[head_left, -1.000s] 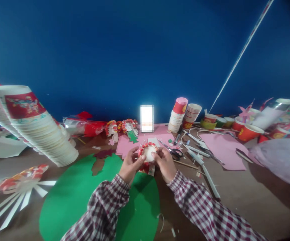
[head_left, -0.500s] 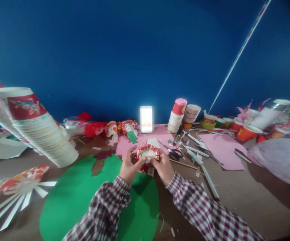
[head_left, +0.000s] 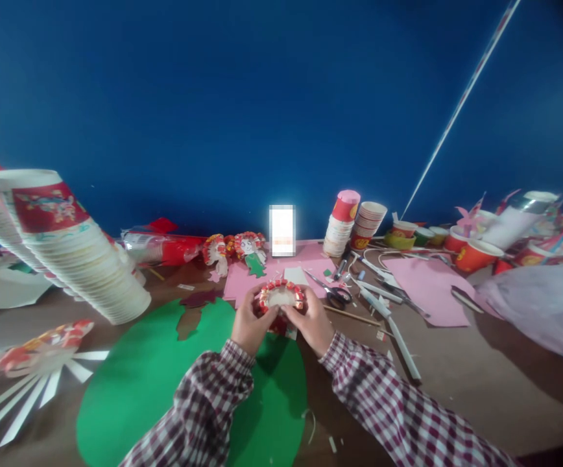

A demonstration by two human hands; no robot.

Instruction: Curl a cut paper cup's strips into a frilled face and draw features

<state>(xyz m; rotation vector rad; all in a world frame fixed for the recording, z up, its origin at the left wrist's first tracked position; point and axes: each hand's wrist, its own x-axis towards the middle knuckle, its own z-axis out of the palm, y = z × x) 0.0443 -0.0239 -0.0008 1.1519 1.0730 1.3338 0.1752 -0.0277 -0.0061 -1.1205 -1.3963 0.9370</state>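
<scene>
Both my hands hold a small round paper-cup craft piece with a whitish middle and a rim of curled red and white strips. My left hand is closed on its left side, the thumb pressing the near edge. On the other side, my right hand grips it, its thumb almost meeting the left one. The piece is held above the far end of a large green paper sheet. Scissors with dark handles lie just beyond my right hand. Part of something red under the piece is mostly hidden by my fingers.
Tall stacks of paper cups lean at the left, near a cut-strip cup. Finished paper figures lie ahead on pink paper. To the right are a glue gun, several cups and a plastic bag.
Both thumbs have shifted closer together along the near edge of the craft piece, and its pale middle faces me a little more. The surrounding things have not moved.
</scene>
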